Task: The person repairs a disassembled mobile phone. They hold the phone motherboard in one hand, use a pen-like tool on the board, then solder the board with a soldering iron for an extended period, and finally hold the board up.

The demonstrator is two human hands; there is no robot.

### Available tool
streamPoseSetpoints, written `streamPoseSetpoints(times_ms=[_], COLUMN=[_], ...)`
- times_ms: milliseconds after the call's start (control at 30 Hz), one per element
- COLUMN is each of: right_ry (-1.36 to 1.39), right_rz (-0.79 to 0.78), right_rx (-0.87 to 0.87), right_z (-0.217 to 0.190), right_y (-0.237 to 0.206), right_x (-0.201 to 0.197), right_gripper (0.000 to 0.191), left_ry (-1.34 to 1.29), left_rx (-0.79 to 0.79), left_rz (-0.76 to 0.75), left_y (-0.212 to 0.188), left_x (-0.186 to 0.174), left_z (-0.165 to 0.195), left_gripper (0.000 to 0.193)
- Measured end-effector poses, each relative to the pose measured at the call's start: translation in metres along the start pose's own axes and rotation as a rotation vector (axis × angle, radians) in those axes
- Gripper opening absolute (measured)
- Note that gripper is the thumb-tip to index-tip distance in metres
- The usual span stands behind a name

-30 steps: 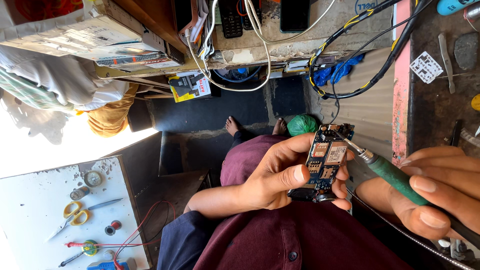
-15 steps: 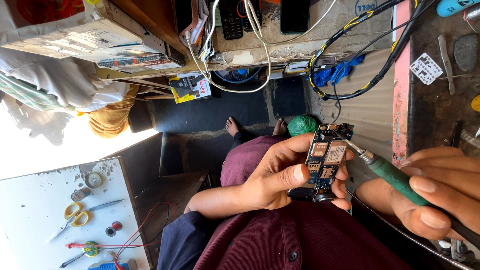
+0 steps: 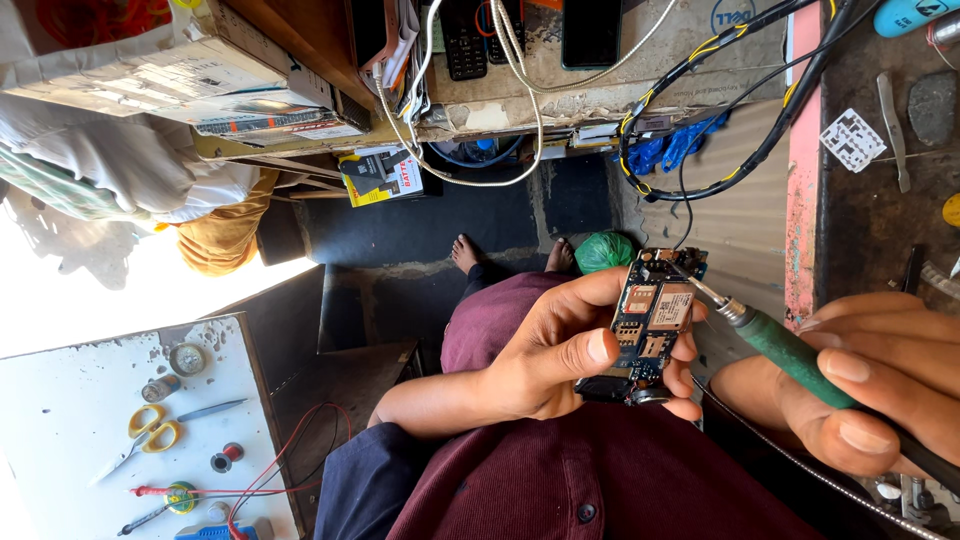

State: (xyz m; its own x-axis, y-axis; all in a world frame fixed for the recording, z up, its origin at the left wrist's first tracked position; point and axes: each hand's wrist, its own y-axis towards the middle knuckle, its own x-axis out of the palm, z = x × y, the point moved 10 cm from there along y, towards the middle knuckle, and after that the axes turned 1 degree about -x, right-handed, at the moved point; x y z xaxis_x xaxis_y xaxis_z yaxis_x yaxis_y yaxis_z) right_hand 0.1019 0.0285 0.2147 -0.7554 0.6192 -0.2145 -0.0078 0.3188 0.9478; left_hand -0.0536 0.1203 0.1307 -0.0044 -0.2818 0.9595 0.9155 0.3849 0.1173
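Observation:
My left hand grips a small blue phone circuit board over my lap, thumb on its left edge and fingers wrapped around its back and right side. My right hand holds a soldering iron by its green handle. The iron's metal tip touches the upper right of the board, near its gold-coloured shields. My maroon shirt fills the bottom of the view.
A dark workbench with a pink edge runs along the right. Black and yellow cables hang from a cluttered shelf holding phones. My bare feet rest beside a green bag. A white table carries yellow scissors and red wires.

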Motion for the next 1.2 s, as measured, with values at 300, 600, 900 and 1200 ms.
streamPoseSetpoints(times_ms=[300,600,900,1200], right_ry=[0.019,-0.010,-0.034,-0.038], right_rz=[-0.068,0.023,0.073,0.036], right_rx=[0.012,0.013,0.063,0.050], right_z=[0.000,0.001,0.008,0.007], right_y=[0.006,0.000,-0.007,-0.009], right_x=[0.002,0.001,-0.003,-0.007], right_gripper=[0.034,0.037,0.040,0.041], left_ry=[-0.005,-0.001,0.001,0.002], left_rx=[-0.001,-0.002,-0.005,-0.004], left_rz=[0.001,-0.002,0.001,0.003], left_y=[0.000,-0.001,-0.001,-0.001], left_x=[0.000,0.000,-0.001,-0.003], left_z=[0.000,0.000,-0.001,-0.002], left_gripper=[0.059,0.058,0.058,0.058])
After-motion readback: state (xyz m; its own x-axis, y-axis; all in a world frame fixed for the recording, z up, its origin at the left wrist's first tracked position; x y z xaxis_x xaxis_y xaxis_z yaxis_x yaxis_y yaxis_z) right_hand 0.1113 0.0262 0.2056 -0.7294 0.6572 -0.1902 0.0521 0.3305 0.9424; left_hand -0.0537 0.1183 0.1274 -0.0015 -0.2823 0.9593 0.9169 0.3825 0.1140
